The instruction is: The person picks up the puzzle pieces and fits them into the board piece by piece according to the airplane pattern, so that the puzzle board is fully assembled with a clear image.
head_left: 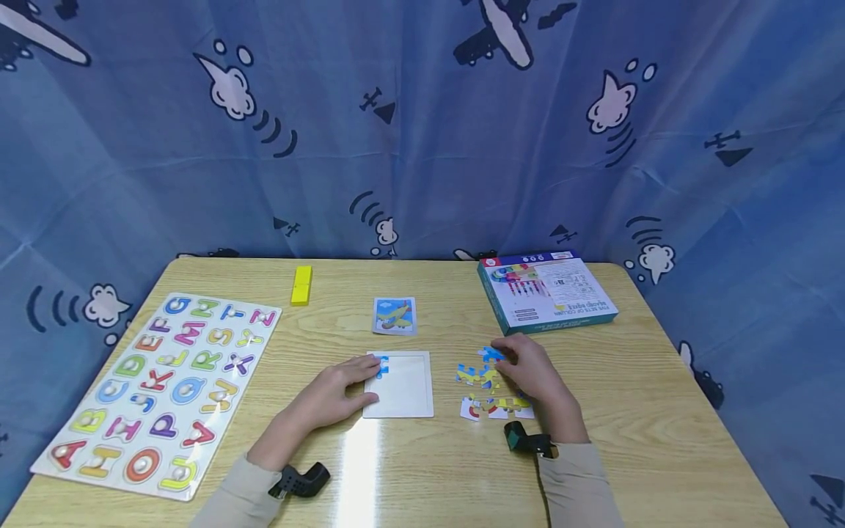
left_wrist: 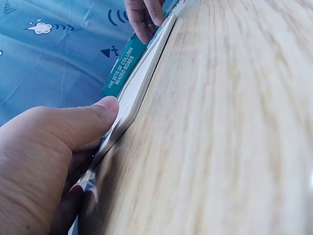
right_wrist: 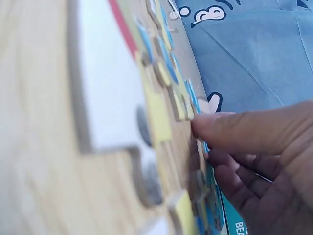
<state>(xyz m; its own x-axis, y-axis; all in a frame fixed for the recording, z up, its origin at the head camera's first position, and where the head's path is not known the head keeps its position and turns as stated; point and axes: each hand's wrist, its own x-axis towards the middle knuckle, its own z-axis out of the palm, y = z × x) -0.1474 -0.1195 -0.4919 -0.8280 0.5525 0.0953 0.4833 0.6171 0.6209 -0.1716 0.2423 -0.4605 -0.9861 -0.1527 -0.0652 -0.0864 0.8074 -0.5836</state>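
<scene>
The left hand (head_left: 337,392) lies with fingers relaxed over the left side of the white puzzle tray (head_left: 404,392), fingertips at the blue-edged piece (head_left: 383,365) in its far left corner. A light press there should steady the tray without nudging that piece. The right hand (head_left: 533,370) bends its thumb and fingers at the blue pieces (head_left: 488,354) atop the loose cluster; whether it pinches one cannot be told. A piece is best taken by its edges and lifted clear, so the yellow-and-blue pieces (head_left: 466,375) beside it keep their places. Past the tray, on the tabletop (head_left: 330,334), the picture card (head_left: 394,316) shows a yellow plane on blue; checking each piece's colours and straight edges against it should help before pressing it flat.
</scene>
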